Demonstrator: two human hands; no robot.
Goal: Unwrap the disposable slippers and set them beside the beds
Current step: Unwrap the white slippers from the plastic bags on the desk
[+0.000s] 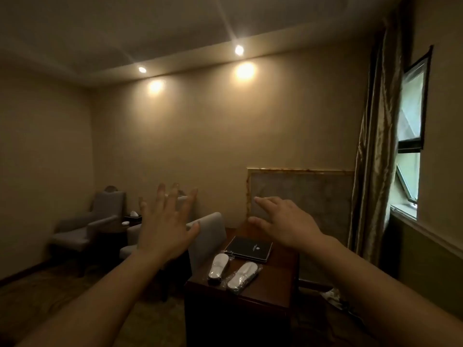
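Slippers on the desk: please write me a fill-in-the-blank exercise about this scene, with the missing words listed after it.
1. The slippers on the desk are still inside clear ____ wrapping.
2. The number of wrapped packs on the desk is ____.
3. Behind the slippers lies a dark ____.
4. The left hand and right hand have spread fingers and hold ____.

Missing words: plastic; two; folder; nothing

two packs of white disposable slippers lie side by side on the dark wooden desk [273, 284], both sealed in clear plastic. the left pack [218, 268] and right pack [243, 275] lie flat, just below a black folder [249, 247].
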